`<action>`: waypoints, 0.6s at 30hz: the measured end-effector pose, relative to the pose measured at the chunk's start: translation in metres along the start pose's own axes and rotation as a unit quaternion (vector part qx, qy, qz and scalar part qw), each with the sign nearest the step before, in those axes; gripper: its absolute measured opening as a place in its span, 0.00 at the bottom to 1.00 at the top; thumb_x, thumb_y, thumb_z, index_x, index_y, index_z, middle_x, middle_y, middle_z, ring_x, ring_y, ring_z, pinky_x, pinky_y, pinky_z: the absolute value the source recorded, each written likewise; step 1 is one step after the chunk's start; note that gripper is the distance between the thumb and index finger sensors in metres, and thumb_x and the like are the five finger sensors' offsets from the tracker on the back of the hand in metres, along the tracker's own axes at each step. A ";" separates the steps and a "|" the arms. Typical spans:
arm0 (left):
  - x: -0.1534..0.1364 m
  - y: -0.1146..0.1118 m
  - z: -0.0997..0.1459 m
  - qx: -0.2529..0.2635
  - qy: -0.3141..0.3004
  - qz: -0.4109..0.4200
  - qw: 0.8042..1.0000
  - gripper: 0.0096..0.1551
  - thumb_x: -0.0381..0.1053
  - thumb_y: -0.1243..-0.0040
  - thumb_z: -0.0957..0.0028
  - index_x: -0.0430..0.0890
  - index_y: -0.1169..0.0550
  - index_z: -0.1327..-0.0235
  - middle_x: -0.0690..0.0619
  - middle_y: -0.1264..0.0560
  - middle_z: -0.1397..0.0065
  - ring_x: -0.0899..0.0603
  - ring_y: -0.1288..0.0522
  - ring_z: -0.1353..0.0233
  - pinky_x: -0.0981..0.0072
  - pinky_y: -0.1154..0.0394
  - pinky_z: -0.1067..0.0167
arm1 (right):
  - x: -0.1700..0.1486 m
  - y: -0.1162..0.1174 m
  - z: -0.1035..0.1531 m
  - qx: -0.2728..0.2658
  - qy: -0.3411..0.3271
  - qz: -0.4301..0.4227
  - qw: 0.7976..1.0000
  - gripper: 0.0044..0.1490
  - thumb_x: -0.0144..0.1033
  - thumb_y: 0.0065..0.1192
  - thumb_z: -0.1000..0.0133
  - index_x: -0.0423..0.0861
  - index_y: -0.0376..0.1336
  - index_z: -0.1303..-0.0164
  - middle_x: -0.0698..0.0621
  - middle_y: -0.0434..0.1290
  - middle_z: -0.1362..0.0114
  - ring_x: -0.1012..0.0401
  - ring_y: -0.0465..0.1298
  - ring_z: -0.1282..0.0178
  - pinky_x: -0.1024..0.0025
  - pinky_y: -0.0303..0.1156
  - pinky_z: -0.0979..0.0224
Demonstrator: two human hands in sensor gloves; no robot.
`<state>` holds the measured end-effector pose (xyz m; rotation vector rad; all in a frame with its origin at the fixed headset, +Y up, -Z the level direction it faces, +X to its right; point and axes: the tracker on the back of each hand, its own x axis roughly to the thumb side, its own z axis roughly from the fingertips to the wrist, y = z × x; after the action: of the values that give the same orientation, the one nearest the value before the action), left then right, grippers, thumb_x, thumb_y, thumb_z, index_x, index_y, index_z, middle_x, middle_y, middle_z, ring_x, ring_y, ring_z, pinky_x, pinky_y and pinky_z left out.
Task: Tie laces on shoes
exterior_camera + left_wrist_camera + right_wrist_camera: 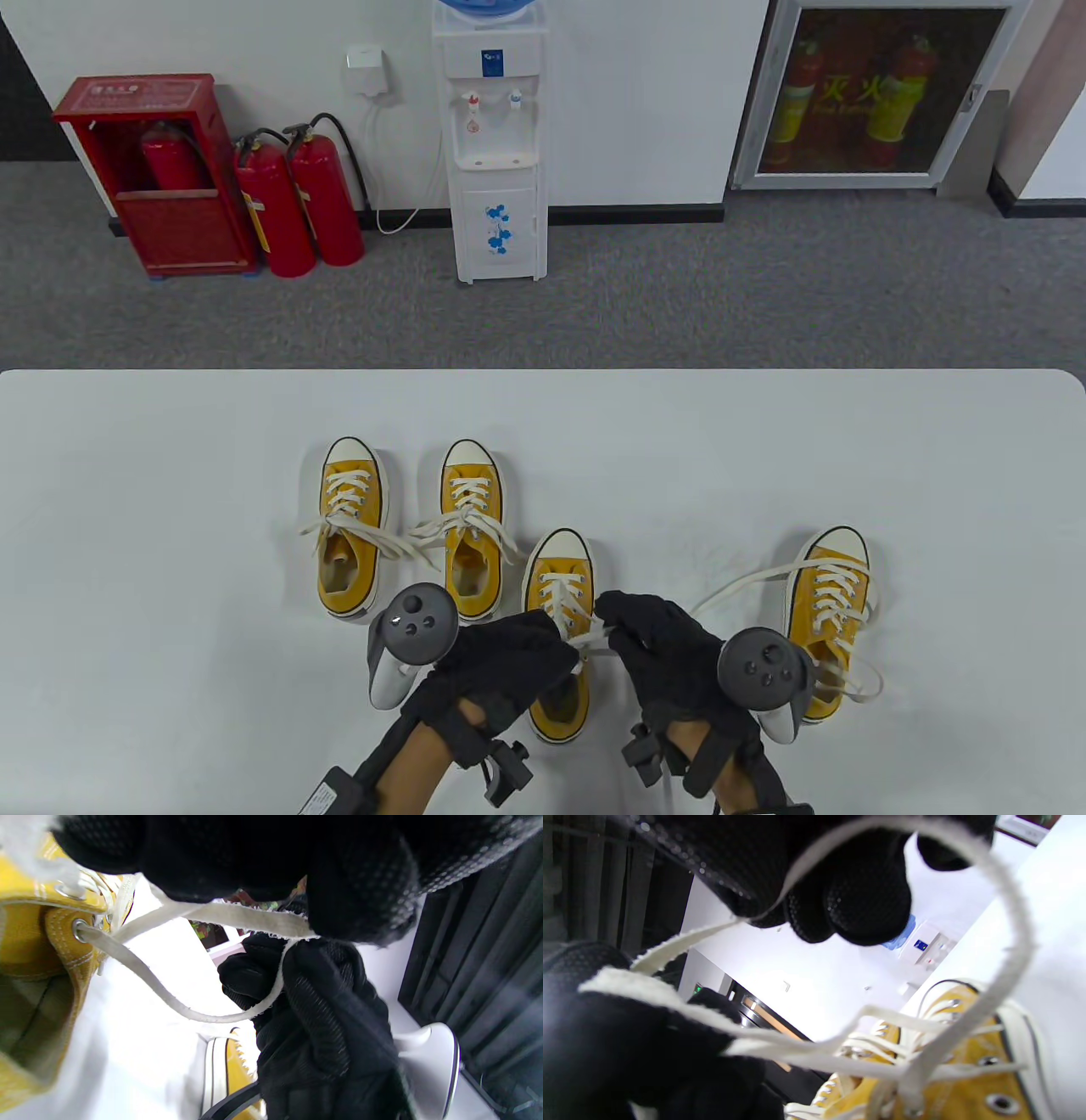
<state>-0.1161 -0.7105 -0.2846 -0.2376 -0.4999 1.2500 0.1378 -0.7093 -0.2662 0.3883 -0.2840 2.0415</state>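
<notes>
Grey carpet, white wall, water dispenser (497, 140) at 12 o'clock, red extinguishers (297, 199) at 10. White table (170, 509) with four yellow sneakers. Third sneaker (557, 586) at 6 o'clock, laces (594, 637) pinched between left hand (501, 662) and right hand (670, 654), fingers curled tight on each end. Two tied sneakers (407, 526) at 11, untied sneaker (831, 594) at 4.
</notes>
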 end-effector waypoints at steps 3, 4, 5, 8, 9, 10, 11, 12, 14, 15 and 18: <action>-0.007 0.005 0.000 0.017 0.014 0.051 0.998 0.19 0.65 0.36 0.48 0.52 0.07 0.79 0.53 0.17 0.56 0.42 0.18 0.58 0.41 0.23 0.47 | 0.003 -0.003 0.002 -0.024 0.000 0.028 0.999 0.30 0.34 0.67 0.48 0.51 0.69 0.33 0.50 0.70 0.26 0.47 0.72 0.28 0.33 0.56 0.26; -0.009 0.006 0.001 0.019 0.019 0.064 0.998 0.20 0.65 0.36 0.48 0.52 0.07 0.79 0.53 0.17 0.56 0.42 0.18 0.58 0.41 0.23 0.47 | 0.004 -0.005 0.003 -0.034 -0.001 0.033 0.999 0.30 0.34 0.67 0.48 0.51 0.69 0.33 0.50 0.69 0.25 0.46 0.71 0.26 0.33 0.56 0.25; -0.011 0.007 0.001 0.023 0.024 0.074 0.997 0.20 0.65 0.36 0.48 0.52 0.07 0.79 0.53 0.17 0.56 0.42 0.18 0.58 0.41 0.23 0.47 | 0.004 -0.006 0.003 -0.040 -0.002 0.033 0.999 0.30 0.35 0.67 0.48 0.51 0.68 0.33 0.50 0.68 0.24 0.45 0.69 0.25 0.32 0.54 0.25; -0.017 0.012 0.002 0.047 0.036 0.095 0.994 0.20 0.65 0.36 0.48 0.52 0.07 0.78 0.53 0.16 0.56 0.42 0.18 0.58 0.41 0.23 0.47 | 0.009 -0.010 0.006 -0.067 -0.018 0.020 0.997 0.31 0.37 0.67 0.48 0.48 0.67 0.33 0.47 0.66 0.25 0.46 0.69 0.27 0.33 0.55 0.25; -0.019 0.013 0.002 0.052 0.038 0.097 0.993 0.20 0.65 0.36 0.48 0.52 0.07 0.78 0.53 0.16 0.56 0.42 0.18 0.58 0.41 0.23 0.47 | 0.011 -0.011 0.007 -0.075 -0.025 0.018 0.997 0.30 0.39 0.68 0.48 0.48 0.68 0.34 0.47 0.67 0.27 0.47 0.70 0.30 0.34 0.55 0.26; -0.021 0.015 0.003 0.058 0.041 0.100 0.992 0.20 0.65 0.36 0.47 0.52 0.07 0.78 0.53 0.17 0.56 0.42 0.18 0.58 0.41 0.23 0.47 | 0.014 -0.012 0.007 -0.084 -0.037 0.020 0.996 0.30 0.40 0.69 0.49 0.48 0.69 0.35 0.47 0.68 0.29 0.48 0.72 0.33 0.36 0.57 0.27; -0.021 0.016 0.004 0.067 0.045 0.101 0.992 0.20 0.65 0.36 0.48 0.52 0.07 0.78 0.53 0.16 0.56 0.42 0.18 0.58 0.41 0.23 0.47 | 0.015 -0.012 0.008 -0.086 -0.047 0.022 0.995 0.29 0.42 0.70 0.49 0.48 0.70 0.37 0.47 0.70 0.31 0.49 0.74 0.37 0.38 0.59 0.28; -0.022 0.017 0.004 0.071 0.046 0.100 0.991 0.20 0.65 0.36 0.48 0.52 0.07 0.78 0.53 0.16 0.56 0.42 0.18 0.58 0.41 0.23 0.48 | 0.018 -0.011 0.008 -0.080 -0.056 0.019 0.995 0.28 0.43 0.70 0.49 0.48 0.71 0.39 0.47 0.71 0.34 0.51 0.76 0.41 0.39 0.62 0.29; -0.024 0.018 0.004 0.074 0.050 0.100 0.991 0.20 0.66 0.37 0.47 0.53 0.07 0.78 0.53 0.16 0.56 0.42 0.18 0.58 0.41 0.23 0.48 | 0.021 -0.008 0.009 -0.071 -0.068 0.012 0.995 0.27 0.45 0.71 0.50 0.47 0.73 0.42 0.48 0.74 0.38 0.53 0.78 0.48 0.42 0.65 0.33; -0.025 0.018 0.004 0.077 0.052 0.104 0.990 0.20 0.65 0.37 0.47 0.52 0.07 0.78 0.53 0.16 0.56 0.42 0.18 0.58 0.41 0.23 0.48 | 0.022 -0.006 0.008 -0.059 -0.070 0.014 0.996 0.27 0.45 0.72 0.50 0.47 0.74 0.44 0.48 0.76 0.40 0.53 0.79 0.50 0.42 0.67 0.34; -0.025 0.017 0.003 0.064 0.050 0.106 0.991 0.20 0.66 0.37 0.47 0.53 0.07 0.77 0.53 0.16 0.56 0.42 0.18 0.58 0.42 0.22 0.48 | 0.021 0.004 0.007 -0.017 -0.066 0.045 0.997 0.27 0.47 0.72 0.51 0.47 0.75 0.44 0.48 0.77 0.41 0.53 0.80 0.51 0.43 0.68 0.35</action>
<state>-0.1376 -0.7295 -0.2952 -0.2480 -0.3119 1.4632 0.1259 -0.6968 -0.2516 0.4989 -0.4227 2.0994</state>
